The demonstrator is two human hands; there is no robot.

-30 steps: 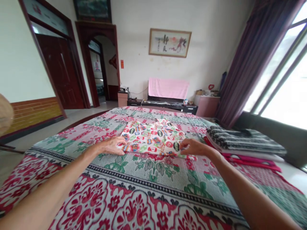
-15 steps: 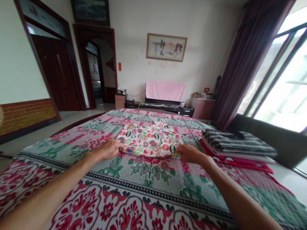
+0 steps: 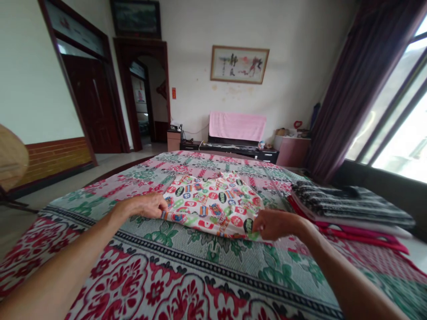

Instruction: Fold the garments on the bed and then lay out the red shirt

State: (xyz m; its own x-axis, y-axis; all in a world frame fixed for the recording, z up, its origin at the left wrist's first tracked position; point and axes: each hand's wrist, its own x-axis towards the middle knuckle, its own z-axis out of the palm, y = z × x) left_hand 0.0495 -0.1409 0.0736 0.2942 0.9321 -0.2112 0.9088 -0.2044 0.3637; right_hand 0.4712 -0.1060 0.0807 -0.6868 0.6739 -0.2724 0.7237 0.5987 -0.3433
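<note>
A white garment (image 3: 213,204) with a colourful cartoon and lettering print lies spread over a flowered cloth (image 3: 207,262) that covers the table. Its exact kind I cannot tell. My left hand (image 3: 150,206) pinches the near left corner of it, fingers closed. At the near right corner my right hand (image 3: 271,223) grips the fabric the same way. Between the two hands the near edge runs fairly straight, slanting down to the right. Small wrinkles show near the far edge.
To the right, a stack of folded clothes (image 3: 350,209) has a black-and-white striped piece on top and red ones below. Behind the table stands a low black cabinet (image 3: 268,156), with a pink cloth (image 3: 236,126) draped above it. A round tan object (image 3: 11,158) is at the left.
The near edge of the garment has come closer to me, most on the right, and the fabric is spread larger. Both hands keep their hold. The view has turned slightly left.
</note>
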